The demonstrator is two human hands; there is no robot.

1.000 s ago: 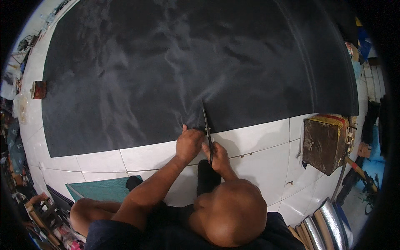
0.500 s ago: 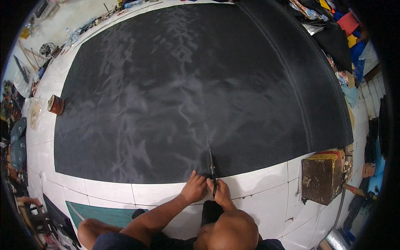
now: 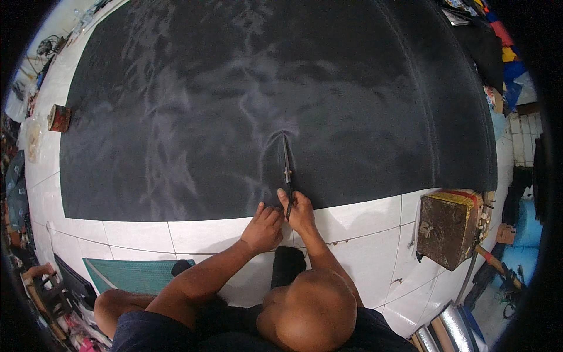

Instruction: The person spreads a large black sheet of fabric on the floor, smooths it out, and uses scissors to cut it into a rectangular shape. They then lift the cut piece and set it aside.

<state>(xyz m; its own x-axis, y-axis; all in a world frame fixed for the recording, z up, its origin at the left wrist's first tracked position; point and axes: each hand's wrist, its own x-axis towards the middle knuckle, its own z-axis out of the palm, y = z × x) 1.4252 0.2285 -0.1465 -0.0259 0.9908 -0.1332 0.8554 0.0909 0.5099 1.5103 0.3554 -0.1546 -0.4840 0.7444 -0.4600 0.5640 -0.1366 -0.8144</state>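
Observation:
A large sheet of dark fabric lies spread on the floor. My right hand is closed round the black handles of long scissors, whose blades point away from me over the near part of the sheet. Around the tip the fabric is raised in a small fold. Just left of the handles, my left hand has its fingers bent at the fabric's near edge, apparently pinching it; the fingertips are partly hidden.
A rusty tin stands on the sheet's left edge. A worn brown block sits at the near right corner, beside a hammer. A green mat lies on the white tiles by my leg. Coloured cloth is piled far right.
The whole view has shifted, so the sheet and the hands appear higher up. The scissors reach further into the sheet, and the fabric now bulges at their tip. Both hands keep their grip.

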